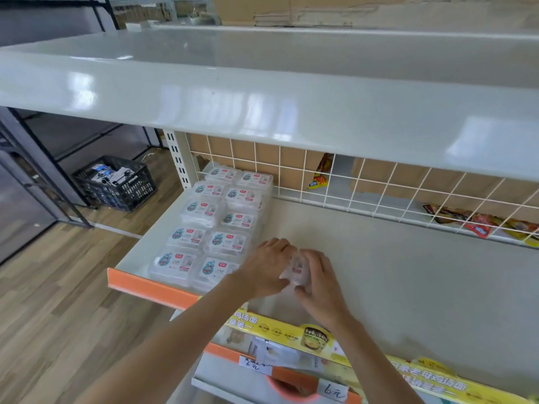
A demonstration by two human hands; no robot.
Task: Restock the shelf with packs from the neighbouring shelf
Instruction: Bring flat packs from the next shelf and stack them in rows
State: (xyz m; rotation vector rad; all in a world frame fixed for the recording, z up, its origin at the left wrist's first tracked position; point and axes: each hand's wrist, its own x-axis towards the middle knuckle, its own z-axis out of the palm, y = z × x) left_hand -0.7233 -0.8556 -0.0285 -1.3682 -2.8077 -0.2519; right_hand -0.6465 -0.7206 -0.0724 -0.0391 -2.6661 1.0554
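Shop interior, wood-look floor [73, 287], white metal shelving with an orange price strip [151, 287] along the front edge.

Shelf [408, 272]: pale, flat; both hands rest over its front part, bare surface stretching off to the right of them.

Left hand [262, 266]: fingers curled round the left side of a clear pack [297, 269], thumb at the near edge.

Right hand [319, 278]: fingers bent over the right side of the same pack, gripping it. The pack sits between the two hands, low over the shelf; whether it touches the surface cannot be told.

Stacked packs [215, 217]: clear plastic, blue-and-red labels, two columns running from just left of the left hand back to the wire grid [350, 182].

Upper shelf [262, 91]: glossy white, above and beyond the hands.

Snack packets [478, 223]: red and yellow, behind the grid, far right of the hands; one more [320, 173] upright behind the grid, beyond the hands.

Black crate [116, 185]: on the floor, far left of the hands, holding printed items.

Yellow banner [320, 336]: on the shelf front below the wrists, handwritten price tags [335, 390] underneath.
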